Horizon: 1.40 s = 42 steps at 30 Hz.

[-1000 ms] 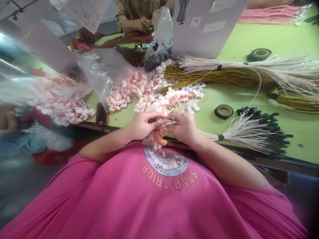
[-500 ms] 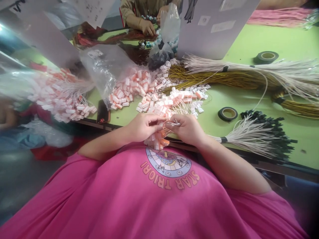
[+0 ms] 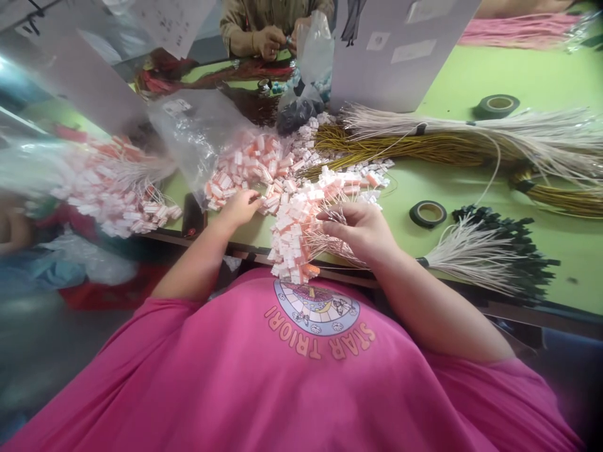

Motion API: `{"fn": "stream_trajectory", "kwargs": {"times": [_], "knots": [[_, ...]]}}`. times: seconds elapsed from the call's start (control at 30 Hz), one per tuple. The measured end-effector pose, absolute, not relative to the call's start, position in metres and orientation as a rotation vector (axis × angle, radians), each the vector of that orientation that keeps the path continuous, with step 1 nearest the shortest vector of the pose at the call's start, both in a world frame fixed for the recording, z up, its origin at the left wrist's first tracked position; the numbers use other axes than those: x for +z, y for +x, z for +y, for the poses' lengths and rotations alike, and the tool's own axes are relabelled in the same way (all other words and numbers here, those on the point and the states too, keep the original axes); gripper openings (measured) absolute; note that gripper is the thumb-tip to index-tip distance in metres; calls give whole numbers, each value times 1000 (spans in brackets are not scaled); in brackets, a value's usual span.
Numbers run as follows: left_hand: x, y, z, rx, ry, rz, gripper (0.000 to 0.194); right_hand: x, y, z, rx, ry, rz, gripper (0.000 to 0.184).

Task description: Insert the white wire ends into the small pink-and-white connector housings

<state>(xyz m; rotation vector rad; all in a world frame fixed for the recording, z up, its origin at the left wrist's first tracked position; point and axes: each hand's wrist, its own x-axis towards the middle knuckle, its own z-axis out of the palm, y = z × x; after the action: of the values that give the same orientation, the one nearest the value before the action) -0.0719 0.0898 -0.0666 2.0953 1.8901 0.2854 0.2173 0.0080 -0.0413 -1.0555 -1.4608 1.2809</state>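
My left hand (image 3: 241, 208) is at the front edge of a pile of loose white and orange plastic connector housings (image 3: 257, 157). Its fingers are curved with a small space between thumb and forefinger, and nothing shows in them. My right hand (image 3: 365, 232) is closed on a few thin wires (image 3: 336, 215) with shiny ends. Between the hands, a bundle of pale wires (image 3: 325, 242) fitted with white and orange connectors (image 3: 289, 242) lies at the table edge, the connectors hanging partly over it.
White wires (image 3: 471, 129) and yellow-brown wires (image 3: 400, 149) lie across the right. Two black tape rolls (image 3: 428, 214) and a bundle with black connectors (image 3: 513, 245) are nearby. A phone (image 3: 192, 216) and plastic bag (image 3: 188, 132) sit left. Across the table, a person's hands (image 3: 271, 43) work.
My left hand has left the right one and moved leftward and forward to the loose housings. My right hand has shifted slightly right, still holding wires. The far person's hands have lifted.
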Motion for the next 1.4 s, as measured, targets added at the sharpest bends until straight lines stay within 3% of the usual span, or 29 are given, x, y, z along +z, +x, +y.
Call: {"fn": "stream_trajectory", "kwargs": {"times": [0.2,0.43,0.6,0.77,0.93,1.2,1.3,1.4], "knots": [[-71,-63,87,411,1956,1860,21,-45,219,11,1466,-937,-1270,8],[-75,-61,89,338,2090,1736,22,-46,221,17,1496,-972,-1183,12],[-73,-59,85,368,1866,1802,20,-38,228,15,1400,-971,-1606,6],[-57,-53,68,684,1787,1821,20,-28,227,9,1172,-791,-2063,9],[-31,-32,36,954,1700,1358,21,-30,222,6,1020,-716,-2222,16],[-6,0,7,847,1354,876,18,-31,223,8,1431,-776,-1823,11],[-7,5,7,800,1385,914,25,-32,224,7,1499,-883,-1739,17],[-6,12,3,734,1470,1033,20,-32,222,5,1454,-964,-1716,17]]}}
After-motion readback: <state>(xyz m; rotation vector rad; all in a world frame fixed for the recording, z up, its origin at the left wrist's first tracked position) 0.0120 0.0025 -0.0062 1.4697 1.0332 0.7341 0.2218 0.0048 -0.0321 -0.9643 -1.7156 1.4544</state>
